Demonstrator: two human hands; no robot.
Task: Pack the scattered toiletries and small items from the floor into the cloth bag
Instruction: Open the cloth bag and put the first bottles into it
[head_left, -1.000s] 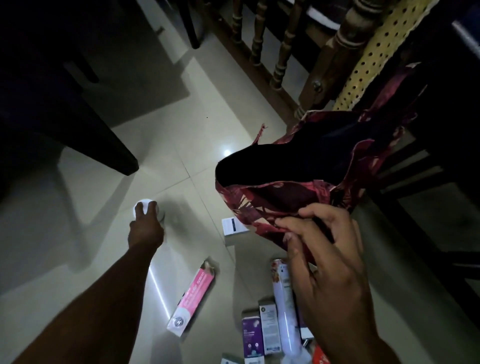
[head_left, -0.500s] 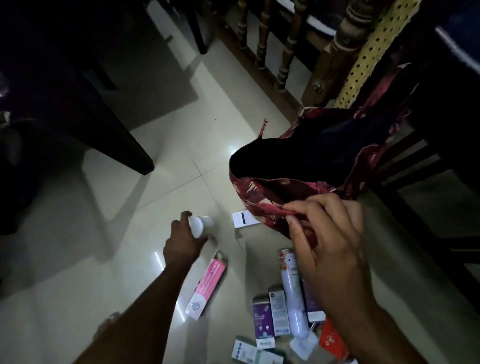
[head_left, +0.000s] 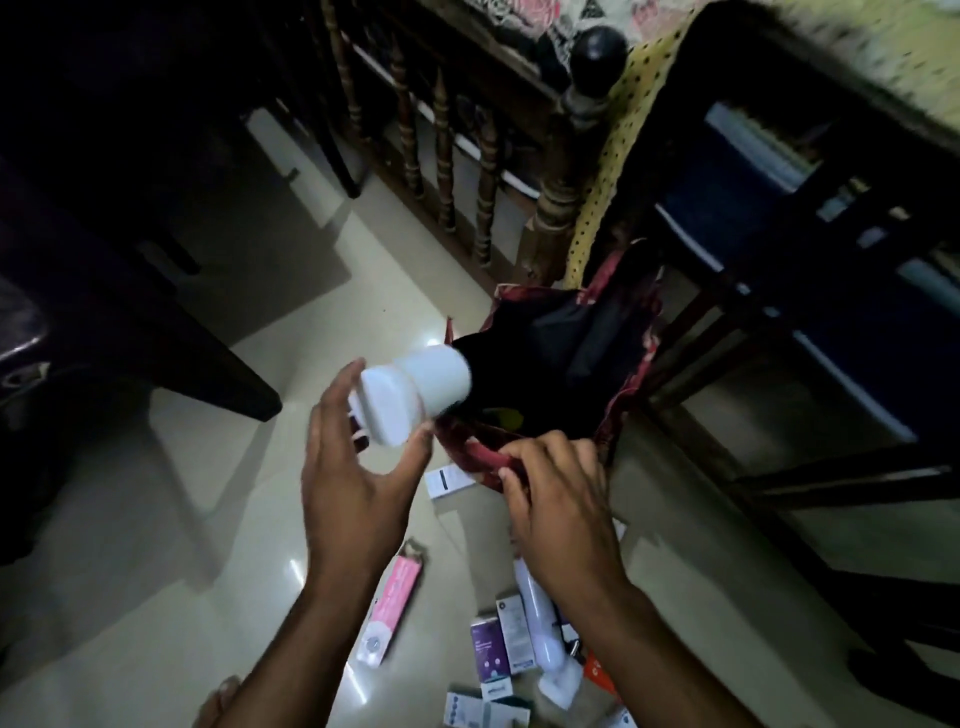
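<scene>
My left hand (head_left: 353, 483) holds a white plastic bottle (head_left: 431, 384) by its cap, between fingertips and thumb. The bottle lies tilted, its base over the near-left edge of the dark mouth of the red patterned cloth bag (head_left: 480, 452). My right hand (head_left: 556, 499) pinches the bag's near rim and keeps it open. On the floor below lie a pink tube box (head_left: 392, 605), a white spray can (head_left: 540, 623), a purple box (head_left: 488, 649), a small white box (head_left: 447, 480) and several more small boxes (head_left: 483, 712).
A wooden bed rail with turned spindles (head_left: 441, 171) runs behind the bag. A dark chair frame (head_left: 779, 364) stands close on the right, with a yellow dotted cloth (head_left: 608, 171) hanging above. A dark furniture leg (head_left: 208, 353) stands at the left on the pale tiled floor.
My left hand has lifted the white bottle from the floor and carried it up and right to the bag's mouth. My right hand kept hold of the bag's rim.
</scene>
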